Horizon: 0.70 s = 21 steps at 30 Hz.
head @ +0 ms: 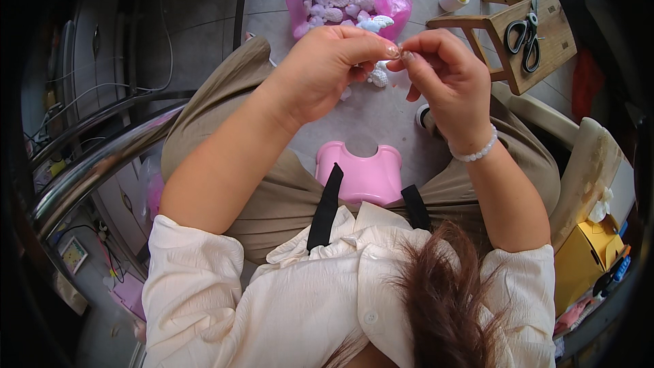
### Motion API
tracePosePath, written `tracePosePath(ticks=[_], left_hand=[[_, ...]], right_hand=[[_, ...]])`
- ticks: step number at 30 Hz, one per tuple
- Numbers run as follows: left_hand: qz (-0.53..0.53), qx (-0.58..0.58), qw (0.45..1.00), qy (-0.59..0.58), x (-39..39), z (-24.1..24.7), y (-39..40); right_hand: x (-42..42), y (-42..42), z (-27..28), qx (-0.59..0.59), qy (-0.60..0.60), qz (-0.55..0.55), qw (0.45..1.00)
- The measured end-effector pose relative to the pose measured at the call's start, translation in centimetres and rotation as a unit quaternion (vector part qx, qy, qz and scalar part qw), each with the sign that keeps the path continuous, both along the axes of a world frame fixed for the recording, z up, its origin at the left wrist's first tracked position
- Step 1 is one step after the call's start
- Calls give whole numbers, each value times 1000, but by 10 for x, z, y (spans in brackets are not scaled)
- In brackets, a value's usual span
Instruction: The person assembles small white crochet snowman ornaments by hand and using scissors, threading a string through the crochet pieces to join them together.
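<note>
My left hand (327,66) and my right hand (449,71) meet at the fingertips in front of me. Thumb and forefinger are pinched together on each; whatever lies between the tips is too small to make out. Just beyond my left fingers shows a pale blue-white crocheted piece (375,23). Below those fingers a white crocheted piece (378,75) is partly hidden. I cannot tell whether either piece is held or lies farther down. A pink plastic bag (398,2) full of small white and lilac crocheted pieces (337,0) stands on the floor beyond.
Black-handled scissors (531,33) lie on a wooden stool (552,36) at the right. Beside it is a white thread cone (453,0). A pink plastic stool (363,174) stands between my legs. Metal tubing (112,158) runs along the left; a yellow box (587,250) sits lower right.
</note>
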State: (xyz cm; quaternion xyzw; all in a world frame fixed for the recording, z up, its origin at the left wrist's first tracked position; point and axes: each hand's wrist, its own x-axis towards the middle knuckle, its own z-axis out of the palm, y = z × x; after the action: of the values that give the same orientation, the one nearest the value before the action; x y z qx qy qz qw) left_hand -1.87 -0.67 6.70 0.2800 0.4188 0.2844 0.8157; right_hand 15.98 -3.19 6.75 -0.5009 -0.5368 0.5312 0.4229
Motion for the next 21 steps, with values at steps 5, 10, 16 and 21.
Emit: tracePosePath(ticks=[5, 10, 16, 21], left_hand=[[-3, -41, 998, -37, -2, -4, 1], [-4, -84, 995, -57, -5, -6, 2], [9, -85, 995, -48, -4, -6, 2], [11, -50, 999, 0, -2, -4, -1]], right_hand=[[1, 3, 2, 174, -125, 18, 977], [3, 7, 0, 297, -199, 48, 933], [4, 10, 3, 354, -264, 62, 895], [4, 9, 0, 363, -289, 67, 883]])
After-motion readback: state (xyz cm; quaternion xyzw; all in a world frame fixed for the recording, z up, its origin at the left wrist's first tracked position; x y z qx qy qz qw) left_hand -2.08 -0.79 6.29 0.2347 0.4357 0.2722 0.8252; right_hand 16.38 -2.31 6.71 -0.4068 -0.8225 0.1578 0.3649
